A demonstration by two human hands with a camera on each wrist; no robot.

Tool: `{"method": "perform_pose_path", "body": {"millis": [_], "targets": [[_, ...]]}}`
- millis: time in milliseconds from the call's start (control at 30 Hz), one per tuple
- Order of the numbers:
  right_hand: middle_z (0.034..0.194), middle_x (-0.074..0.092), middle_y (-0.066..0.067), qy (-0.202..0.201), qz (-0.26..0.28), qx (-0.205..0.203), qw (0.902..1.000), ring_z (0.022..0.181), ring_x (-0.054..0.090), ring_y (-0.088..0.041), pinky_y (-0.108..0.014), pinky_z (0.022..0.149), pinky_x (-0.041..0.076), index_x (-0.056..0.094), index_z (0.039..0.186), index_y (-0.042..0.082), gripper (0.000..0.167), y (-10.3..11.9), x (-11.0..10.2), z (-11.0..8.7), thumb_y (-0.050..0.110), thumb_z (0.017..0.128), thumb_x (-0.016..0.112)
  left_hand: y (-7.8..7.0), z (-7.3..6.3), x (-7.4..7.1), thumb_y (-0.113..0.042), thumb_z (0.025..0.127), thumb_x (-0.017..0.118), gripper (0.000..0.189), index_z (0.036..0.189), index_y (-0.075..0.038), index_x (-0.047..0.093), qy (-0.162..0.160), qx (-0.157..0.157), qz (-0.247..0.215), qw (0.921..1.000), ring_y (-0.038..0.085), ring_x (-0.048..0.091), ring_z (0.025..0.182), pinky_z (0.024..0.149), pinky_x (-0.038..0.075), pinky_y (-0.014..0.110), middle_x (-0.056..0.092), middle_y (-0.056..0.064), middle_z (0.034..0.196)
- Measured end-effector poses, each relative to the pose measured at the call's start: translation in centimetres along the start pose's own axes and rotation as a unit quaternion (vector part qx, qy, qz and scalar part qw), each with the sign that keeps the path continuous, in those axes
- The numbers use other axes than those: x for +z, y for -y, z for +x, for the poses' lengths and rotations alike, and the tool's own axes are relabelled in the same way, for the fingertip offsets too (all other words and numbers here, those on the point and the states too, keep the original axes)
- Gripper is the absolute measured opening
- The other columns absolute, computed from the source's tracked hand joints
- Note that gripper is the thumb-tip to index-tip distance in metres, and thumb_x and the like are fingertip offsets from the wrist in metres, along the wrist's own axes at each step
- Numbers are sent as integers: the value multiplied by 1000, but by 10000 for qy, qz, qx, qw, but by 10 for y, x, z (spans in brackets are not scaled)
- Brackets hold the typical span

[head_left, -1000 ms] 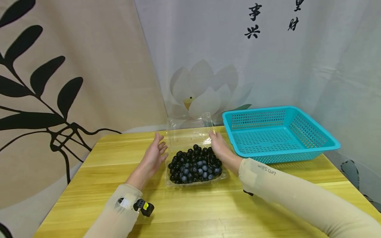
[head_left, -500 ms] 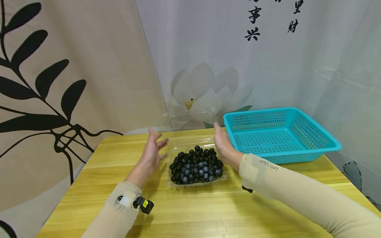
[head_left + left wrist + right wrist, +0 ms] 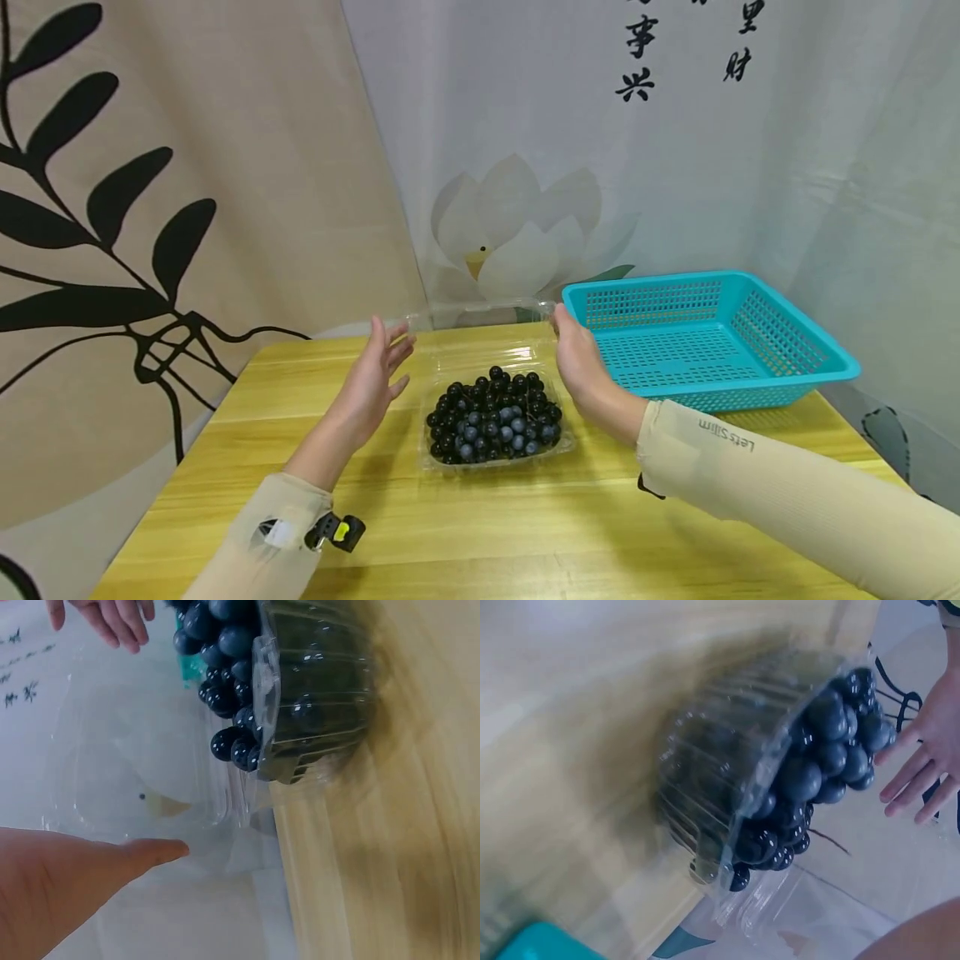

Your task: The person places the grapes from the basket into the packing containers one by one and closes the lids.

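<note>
A clear plastic clamshell box (image 3: 495, 468) stands on the table, heaped with dark grapes (image 3: 491, 417), some of them dusty blue. Its transparent lid (image 3: 127, 772) is swung up behind the fruit, leaning back toward the curtain. To the left of the lid is my left hand (image 3: 369, 379), fingers extended and apart, holding nothing. My right hand (image 3: 585, 354) is at the lid's right side with its fingers straight; whether its fingertips touch the lid edge I cannot tell. The right wrist view shows the grapes rising above the box rim, with the left hand's spread fingers beyond.
A turquoise perforated plastic basket (image 3: 708, 333) stands at the back right of the wooden table (image 3: 480, 542), just beyond my right hand. A printed curtain (image 3: 300, 167) hangs behind the table's rear edge.
The right hand, earlier at the lid's right edge with its thumb, has moved slightly outward to the right. The left hand has drawn a little left. The lid has tilted back.
</note>
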State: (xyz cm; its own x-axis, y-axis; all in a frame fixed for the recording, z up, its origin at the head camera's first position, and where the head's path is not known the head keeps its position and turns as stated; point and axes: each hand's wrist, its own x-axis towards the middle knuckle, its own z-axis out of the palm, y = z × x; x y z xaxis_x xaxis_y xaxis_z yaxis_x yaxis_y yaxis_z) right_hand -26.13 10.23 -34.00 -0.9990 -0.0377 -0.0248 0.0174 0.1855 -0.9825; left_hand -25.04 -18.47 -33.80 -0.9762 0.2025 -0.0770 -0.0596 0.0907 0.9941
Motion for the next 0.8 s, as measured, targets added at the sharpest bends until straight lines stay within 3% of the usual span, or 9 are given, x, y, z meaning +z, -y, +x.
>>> {"method": "perform_pose_path", "body": {"millis": [233, 433, 800], "targets": [[178, 24, -12, 287, 111, 80, 9995, 167, 19, -32, -50, 137, 15, 33, 165, 1, 68, -6, -9, -26, 46, 116, 21, 1, -29, 8, -70, 108, 10, 88, 172, -10, 12, 169, -320, 396, 9986, 34, 5, 169, 136, 8, 55, 8, 14, 181], [179, 14, -18, 683, 289, 340, 9967, 167, 12, -37, -53, 137, 11, 14, 170, 0, 68, -14, -11, -52, 42, 117, 24, 7, -44, 13, -73, 107, 14, 93, 172, -6, 9, 274, -545, 611, 9963, 38, 5, 168, 136, 10, 52, 8, 19, 180], [178, 13, -23, 794, -60, 707, 9943, 166, 10, -42, -58, 135, 8, 17, 168, -5, 69, -35, -12, -76, 37, 116, 32, 17, -64, 20, -71, 109, 19, 89, 172, -9, 11, 351, -701, 1427, 9867, 42, 0, 166, 133, 9, 59, 4, 16, 181]]}}
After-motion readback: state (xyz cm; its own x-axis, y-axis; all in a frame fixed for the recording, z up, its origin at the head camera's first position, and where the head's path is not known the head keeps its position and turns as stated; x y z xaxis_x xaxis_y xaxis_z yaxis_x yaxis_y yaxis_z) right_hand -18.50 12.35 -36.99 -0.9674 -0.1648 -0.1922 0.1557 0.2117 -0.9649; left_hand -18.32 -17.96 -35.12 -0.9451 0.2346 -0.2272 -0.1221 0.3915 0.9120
